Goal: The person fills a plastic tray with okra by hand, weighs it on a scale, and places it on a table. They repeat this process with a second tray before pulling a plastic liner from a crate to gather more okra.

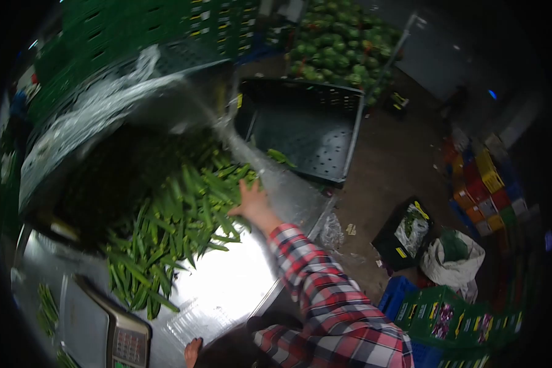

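Note:
Green okra pods [184, 214] lie in a heap on the metal table [227, 282], spilling from a large crate lined with clear plastic [98, 101]. At the heap's right edge, my right hand [254, 202] reaches out from a red checked sleeve, its fingers spread over the pods and gripping none that I can see. My left hand [193, 352] is partly visible at the table's near edge, beside a clear plastic tray [199, 322]; its fingers are too hidden to read. A digital scale [129, 343] stands at the lower left.
An open dark crate [306, 132] with a few pods is beyond the table. Watermelon-like green produce [343, 49] is piled at the top. On the right floor are a black crate [398, 251], a white sack [451, 267], green crates [429, 313] and colourful boxes [487, 184].

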The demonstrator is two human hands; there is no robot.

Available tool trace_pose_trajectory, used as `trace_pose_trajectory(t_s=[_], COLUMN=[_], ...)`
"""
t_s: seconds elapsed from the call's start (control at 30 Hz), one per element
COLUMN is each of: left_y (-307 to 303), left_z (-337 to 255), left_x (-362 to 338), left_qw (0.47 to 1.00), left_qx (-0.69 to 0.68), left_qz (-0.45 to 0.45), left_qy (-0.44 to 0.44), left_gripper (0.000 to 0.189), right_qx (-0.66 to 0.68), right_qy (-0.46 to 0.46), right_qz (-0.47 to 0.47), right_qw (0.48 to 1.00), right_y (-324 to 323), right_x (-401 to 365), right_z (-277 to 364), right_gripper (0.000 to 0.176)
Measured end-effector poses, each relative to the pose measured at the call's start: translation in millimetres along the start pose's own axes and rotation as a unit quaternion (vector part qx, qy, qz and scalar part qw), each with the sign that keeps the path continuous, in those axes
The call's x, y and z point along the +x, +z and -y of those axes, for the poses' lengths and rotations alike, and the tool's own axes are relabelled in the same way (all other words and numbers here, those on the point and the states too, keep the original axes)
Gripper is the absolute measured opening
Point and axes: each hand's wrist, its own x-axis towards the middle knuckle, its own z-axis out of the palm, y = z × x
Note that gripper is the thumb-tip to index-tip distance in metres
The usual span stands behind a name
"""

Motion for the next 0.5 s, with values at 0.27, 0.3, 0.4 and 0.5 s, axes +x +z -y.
trace_pose_trajectory(t_s=[0.27,0.3,0.4,0.5], left_y=[-22,-22,-21,-20], left_z=[-56,-56,-59,-61], left_x=[83,87,91,91], left_qw=[0.999,0.999,0.999,0.999], left_qx=[-0.027,-0.028,-0.031,-0.033], left_qz=[-0.025,-0.024,-0.025,-0.025], left_qy=[-0.016,-0.015,-0.017,-0.021], left_gripper=[0.04,0.04,0.04,0.039], right_qx=[0.064,0.061,0.042,0.01], right_qy=[-0.108,-0.092,-0.048,-0.015], right_qz=[-0.018,-0.004,0.038,0.028], right_qw=[0.992,0.994,0.997,0.999], right_y=[18,17,2,-3], right_x=[26,24,-6,-25], right_z=[-35,-32,-5,11], right_gripper=[0.107,0.106,0.108,0.109])
